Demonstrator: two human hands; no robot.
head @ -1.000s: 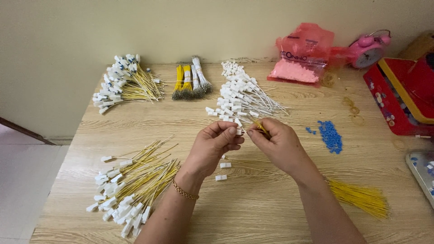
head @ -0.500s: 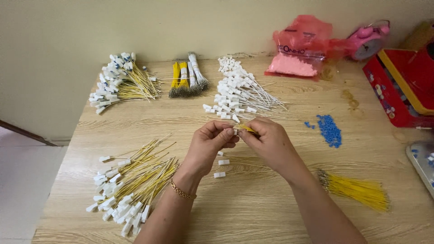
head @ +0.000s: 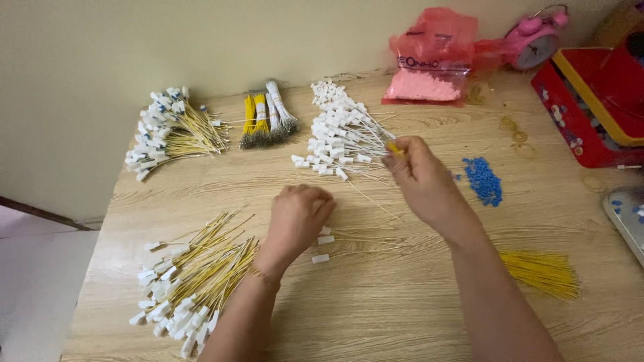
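Observation:
My right hand [head: 421,177] pinches a thin yellow wire with a white connector at its end, beside the pile of white wires with white connectors [head: 342,137]. My left hand [head: 298,216] rests curled on the wooden table [head: 402,315], its fingers over a few loose white connectors [head: 323,249]. A heap of yellow wires with white connectors [head: 191,278] lies to the left of my left forearm. A bundle of bare yellow wires [head: 540,271] lies to the right of my right forearm.
Another pile of yellow wires with white connectors [head: 168,131] sits far left, next to tied yellow and white bundles [head: 265,121]. Small blue pieces [head: 483,179] lie right of my right hand. A pink bag [head: 433,64], a pink clock [head: 533,37] and a red box [head: 594,100] stand behind.
My hands have parted. The right hand moved up and right toward the white pile with the wire; the left hand dropped down to the loose connectors.

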